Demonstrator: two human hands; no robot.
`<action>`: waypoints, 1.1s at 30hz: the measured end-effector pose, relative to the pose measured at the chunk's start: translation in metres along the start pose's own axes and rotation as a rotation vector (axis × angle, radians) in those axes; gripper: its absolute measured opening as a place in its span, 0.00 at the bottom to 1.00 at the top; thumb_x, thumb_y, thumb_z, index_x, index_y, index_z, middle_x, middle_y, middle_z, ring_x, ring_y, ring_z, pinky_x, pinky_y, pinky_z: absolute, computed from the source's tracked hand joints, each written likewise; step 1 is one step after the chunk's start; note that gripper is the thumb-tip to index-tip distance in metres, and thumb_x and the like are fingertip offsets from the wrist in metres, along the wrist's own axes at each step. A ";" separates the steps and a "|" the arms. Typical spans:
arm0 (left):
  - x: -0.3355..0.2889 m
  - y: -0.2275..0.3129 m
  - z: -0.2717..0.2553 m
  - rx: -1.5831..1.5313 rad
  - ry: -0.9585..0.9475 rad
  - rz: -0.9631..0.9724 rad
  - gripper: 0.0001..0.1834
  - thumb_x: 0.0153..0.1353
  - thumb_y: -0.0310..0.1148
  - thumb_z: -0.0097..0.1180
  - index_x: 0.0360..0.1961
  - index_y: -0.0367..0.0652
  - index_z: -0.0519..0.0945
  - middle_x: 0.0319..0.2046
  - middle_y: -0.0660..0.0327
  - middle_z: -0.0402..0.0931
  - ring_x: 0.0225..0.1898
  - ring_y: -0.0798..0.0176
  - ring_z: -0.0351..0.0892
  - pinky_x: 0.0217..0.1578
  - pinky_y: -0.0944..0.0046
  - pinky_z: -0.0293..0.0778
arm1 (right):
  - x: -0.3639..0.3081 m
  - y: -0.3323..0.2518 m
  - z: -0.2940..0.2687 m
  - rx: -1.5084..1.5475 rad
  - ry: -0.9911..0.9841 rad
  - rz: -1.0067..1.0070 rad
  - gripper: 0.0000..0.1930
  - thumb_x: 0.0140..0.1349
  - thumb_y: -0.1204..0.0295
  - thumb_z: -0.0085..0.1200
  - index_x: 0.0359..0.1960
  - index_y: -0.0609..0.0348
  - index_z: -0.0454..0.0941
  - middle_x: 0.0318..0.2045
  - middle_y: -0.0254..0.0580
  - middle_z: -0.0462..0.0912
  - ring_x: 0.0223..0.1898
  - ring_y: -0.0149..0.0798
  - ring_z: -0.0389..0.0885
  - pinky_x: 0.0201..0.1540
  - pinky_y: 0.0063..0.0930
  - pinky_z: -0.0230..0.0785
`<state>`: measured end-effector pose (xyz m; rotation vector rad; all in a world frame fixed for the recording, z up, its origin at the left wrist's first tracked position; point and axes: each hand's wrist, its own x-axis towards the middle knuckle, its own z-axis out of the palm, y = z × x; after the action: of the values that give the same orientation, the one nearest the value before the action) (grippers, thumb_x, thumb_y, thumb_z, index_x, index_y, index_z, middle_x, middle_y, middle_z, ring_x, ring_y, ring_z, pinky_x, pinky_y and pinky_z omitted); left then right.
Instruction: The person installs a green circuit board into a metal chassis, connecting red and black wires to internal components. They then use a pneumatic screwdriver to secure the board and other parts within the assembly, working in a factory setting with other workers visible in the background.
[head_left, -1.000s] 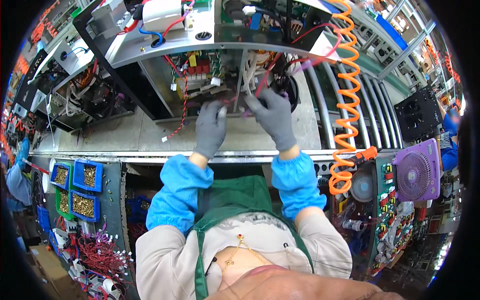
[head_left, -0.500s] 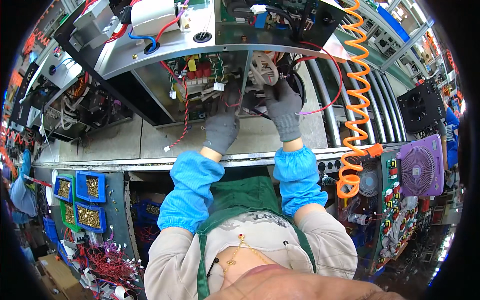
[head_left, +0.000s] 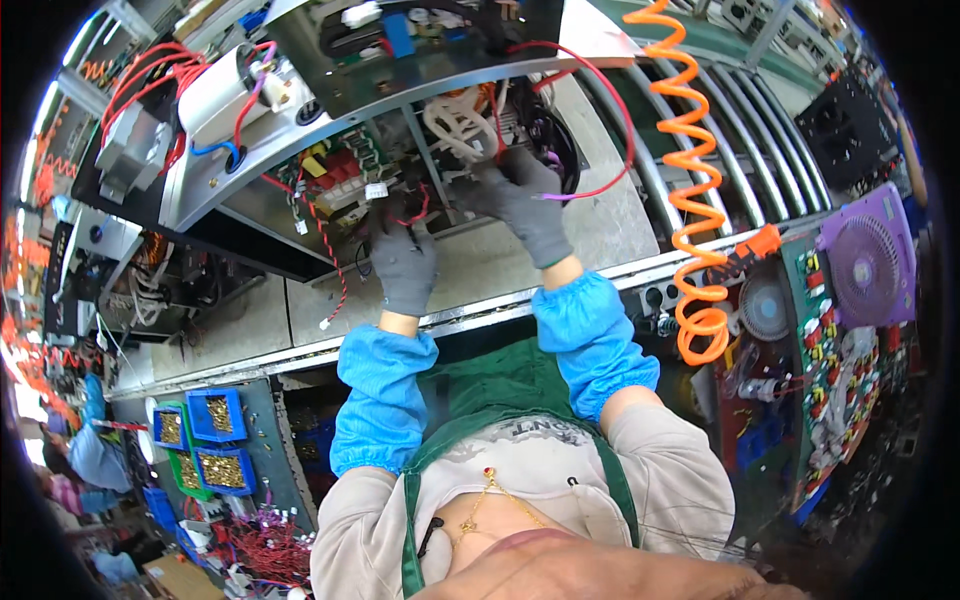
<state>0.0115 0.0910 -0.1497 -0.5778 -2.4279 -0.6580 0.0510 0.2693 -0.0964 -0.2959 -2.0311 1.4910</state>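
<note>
Both of my hands wear grey gloves and reach into the open front of a metal equipment chassis (head_left: pixel 345 130). My left hand (head_left: pixel 402 262) is at the left compartment, below a white connector (head_left: pixel 375 191) and beside a thin red wire (head_left: pixel 418 208). Its fingers look closed; what they hold is hidden in the dark interior. At the divider (head_left: pixel 424 160) is my right hand (head_left: pixel 530 205), its fingers bent toward the left compartment and apparently pinched on something too dark to make out. Thick white cables (head_left: pixel 458 125) bunch just above it. A twisted red-black wire (head_left: pixel 325 250) dangles left of my left hand.
An orange coiled air hose (head_left: pixel 690 190) hangs on the right, before metal rollers (head_left: pixel 740 140). Blue bins (head_left: pixel 225 468) of brass-coloured screws stand at lower left, above a heap of red wires (head_left: pixel 268 548). A purple fan (head_left: pixel 868 255) stands at far right. Another open unit (head_left: pixel 150 270) sits leftward.
The view has turned, so the scene appears tilted. My right hand has shifted left from the thick white cables to the divider. My left hand stays at the left compartment.
</note>
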 end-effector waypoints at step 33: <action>0.033 -0.006 -0.004 -0.517 -0.142 -0.151 0.16 0.60 0.31 0.47 0.47 0.33 0.75 0.42 0.47 0.78 0.44 0.48 0.76 0.47 0.58 0.69 | 0.003 -0.014 0.020 -0.307 0.008 -0.068 0.15 0.57 0.58 0.54 0.32 0.58 0.79 0.24 0.51 0.80 0.29 0.54 0.80 0.32 0.44 0.71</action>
<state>-0.0150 0.0920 -0.1291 -0.6600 -2.4472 -1.3709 0.0396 0.2500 -0.0868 -0.3505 -2.2399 1.1336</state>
